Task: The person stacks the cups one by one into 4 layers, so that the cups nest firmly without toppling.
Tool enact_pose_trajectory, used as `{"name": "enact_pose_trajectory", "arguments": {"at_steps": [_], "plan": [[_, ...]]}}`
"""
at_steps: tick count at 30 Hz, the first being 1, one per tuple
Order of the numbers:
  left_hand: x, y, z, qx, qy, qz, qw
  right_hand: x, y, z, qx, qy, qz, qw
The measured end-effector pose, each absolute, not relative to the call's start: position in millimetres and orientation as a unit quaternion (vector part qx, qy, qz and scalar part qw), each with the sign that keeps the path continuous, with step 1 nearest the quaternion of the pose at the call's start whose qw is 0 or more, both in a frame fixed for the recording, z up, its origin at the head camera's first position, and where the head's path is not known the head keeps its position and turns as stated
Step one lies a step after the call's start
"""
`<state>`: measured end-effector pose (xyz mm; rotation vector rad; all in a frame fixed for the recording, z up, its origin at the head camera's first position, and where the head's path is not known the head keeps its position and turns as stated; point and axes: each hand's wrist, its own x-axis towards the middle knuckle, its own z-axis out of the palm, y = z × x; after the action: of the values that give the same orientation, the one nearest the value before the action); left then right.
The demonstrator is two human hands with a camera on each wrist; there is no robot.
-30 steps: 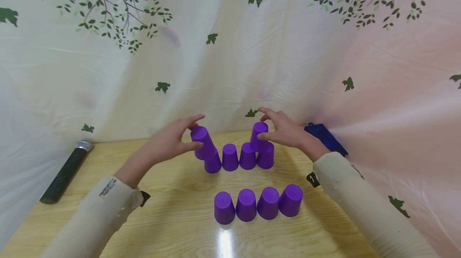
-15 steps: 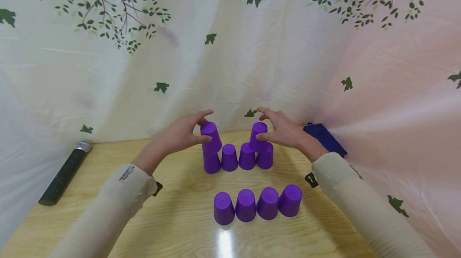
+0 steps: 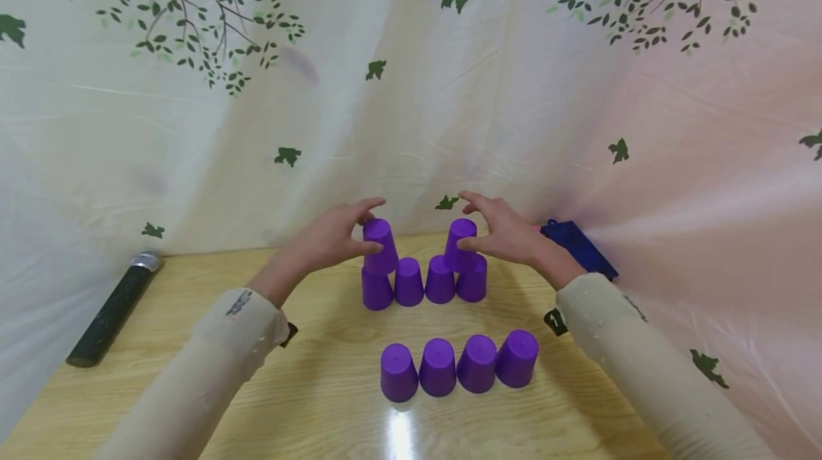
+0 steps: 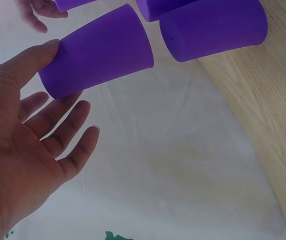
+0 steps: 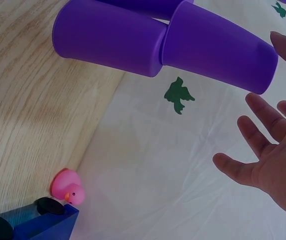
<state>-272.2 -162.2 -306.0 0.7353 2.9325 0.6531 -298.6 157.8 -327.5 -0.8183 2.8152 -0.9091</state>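
Note:
Upside-down purple cups form a back row on the table, and two more stand above it. My left hand [image 3: 327,235] pinches the upper left cup [image 3: 382,253] near its top, between thumb and fingers. That cup sits over the leftmost lower cup [image 3: 377,292], shifted a little to the right. At the other end, my right hand [image 3: 504,232] holds the upper right cup [image 3: 461,240] by thumb and fingertips. It straddles the two rightmost lower cups, one of them the end cup [image 3: 474,282]. In the right wrist view its rim meets a lower cup [image 5: 108,37].
Nearer the front, several upside-down purple cups [image 3: 439,367] stand in a row. A black microphone [image 3: 115,310] lies at left. At right are a dark blue item [image 3: 581,246] and a pink rubber duck [image 5: 67,187]. Behind the table [image 3: 308,403] hangs a leaf-patterned curtain [image 3: 411,125].
My left hand has moved right with its cup, from beyond the row's left end to over the leftmost lower cup, and the cup has tilted less. My right hand stays in place.

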Motion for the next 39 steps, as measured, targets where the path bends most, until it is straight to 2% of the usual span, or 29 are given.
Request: {"name": "enact_pose_trajectory", "arguments": {"at_steps": [14,39], "plan": [[-273.5,-155.1,-312.2,0.23,0.949,0.212,0.036,-297.1,157.8,-328.9,-0.259,0.919,-0.293,0.041],[-278.1,-154.2,-320.4,0.245,0.948,0.204,0.025,-298.0,159.7,-329.9,-0.261,0.919,-0.294,0.029]]}}
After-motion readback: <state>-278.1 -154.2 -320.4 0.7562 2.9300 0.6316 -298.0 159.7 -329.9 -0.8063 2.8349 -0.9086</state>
